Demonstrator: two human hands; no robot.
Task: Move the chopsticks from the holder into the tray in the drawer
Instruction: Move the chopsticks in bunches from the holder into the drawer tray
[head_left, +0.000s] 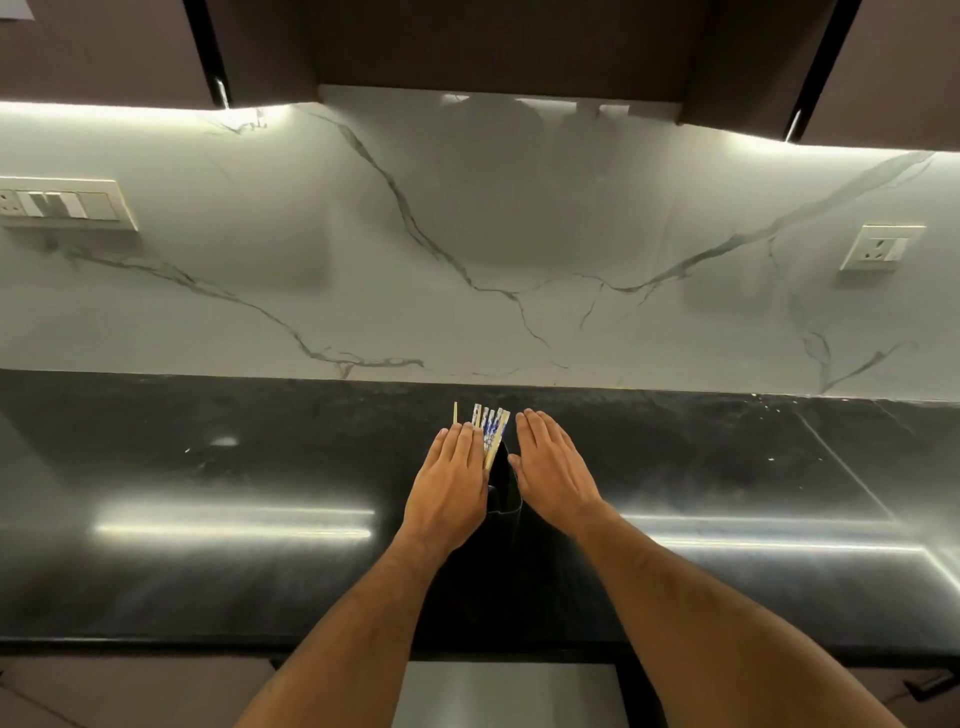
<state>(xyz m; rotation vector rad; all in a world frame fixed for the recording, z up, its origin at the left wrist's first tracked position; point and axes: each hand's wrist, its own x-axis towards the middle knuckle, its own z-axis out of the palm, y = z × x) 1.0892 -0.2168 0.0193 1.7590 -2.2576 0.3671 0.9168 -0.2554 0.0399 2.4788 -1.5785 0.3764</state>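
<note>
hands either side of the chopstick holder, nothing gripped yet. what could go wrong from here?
1. The black holder barely stands out against the black countertop; either flat, open hand could misjudge its edge and tip it.
2. The chopsticks fan out loosely, one plain stick standing apart at the left. The left hand already sits against them, so a single grab may miss some or scatter them.
3. The right hand holds nothing, so the holder looks unsteadied.

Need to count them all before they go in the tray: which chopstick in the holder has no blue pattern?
The plain wooden chopstick at the far left, standing apart above the left hand. The other chopsticks are bunched together with blue-and-white tops.
</note>
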